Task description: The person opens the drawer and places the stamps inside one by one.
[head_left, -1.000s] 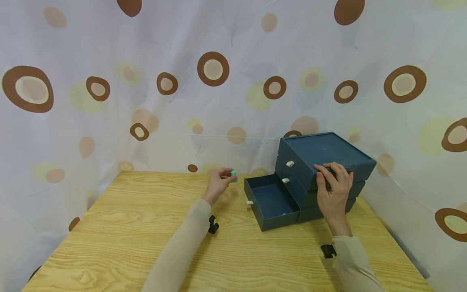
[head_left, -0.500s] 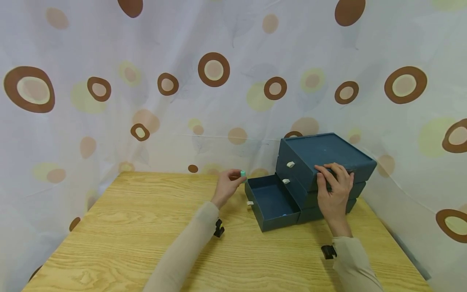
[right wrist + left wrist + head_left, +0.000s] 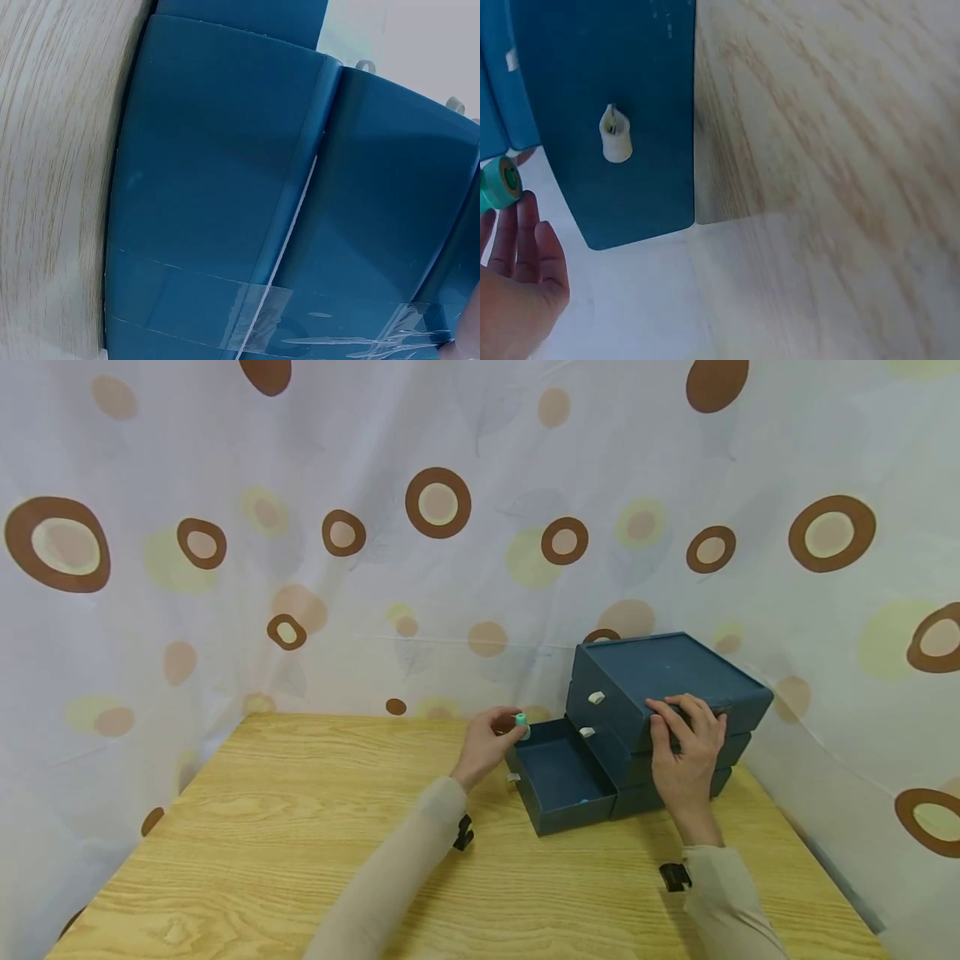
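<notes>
My left hand pinches a small teal cylinder between thumb and fingers, over the far front corner of the pulled-out bottom drawer. In the left wrist view, the teal cylinder shows an end with an orange ring and a dark green centre; its exact kind is unclear. My right hand rests on the near edge of the dark blue drawer cabinet, fingertips on its top. A small light blue thing lies by the drawer's near wall, too small to identify.
White pull tabs mark the drawer fronts, such as the upper tab. The cabinet stands at the right of the wooden table, near a white patterned curtain. Clear tape crosses the cabinet's side.
My left hand has moved to the right with the teal cylinder, from left of the open drawer to over its far front corner. The right hand and the cabinet have stayed put.
</notes>
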A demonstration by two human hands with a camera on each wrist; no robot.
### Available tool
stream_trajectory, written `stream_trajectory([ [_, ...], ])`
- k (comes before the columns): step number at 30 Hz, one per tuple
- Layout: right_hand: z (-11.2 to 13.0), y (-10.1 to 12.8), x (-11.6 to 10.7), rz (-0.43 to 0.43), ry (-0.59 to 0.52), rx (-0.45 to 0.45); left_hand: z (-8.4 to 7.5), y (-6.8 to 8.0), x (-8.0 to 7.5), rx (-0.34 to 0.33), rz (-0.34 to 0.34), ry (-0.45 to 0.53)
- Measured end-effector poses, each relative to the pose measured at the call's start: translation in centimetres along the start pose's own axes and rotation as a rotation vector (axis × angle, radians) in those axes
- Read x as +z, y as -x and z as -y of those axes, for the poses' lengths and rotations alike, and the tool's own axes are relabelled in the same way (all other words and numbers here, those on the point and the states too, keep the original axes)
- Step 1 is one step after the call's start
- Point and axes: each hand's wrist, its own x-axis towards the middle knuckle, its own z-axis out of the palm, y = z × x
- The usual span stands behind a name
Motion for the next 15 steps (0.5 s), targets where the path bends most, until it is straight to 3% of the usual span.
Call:
stream_trajectory([
  [15, -0.1, -0.1, 0.0, -0.007, -0.002, -0.010, -0.3, -0.7, 2.8, 0.076, 0.041, -0.033],
])
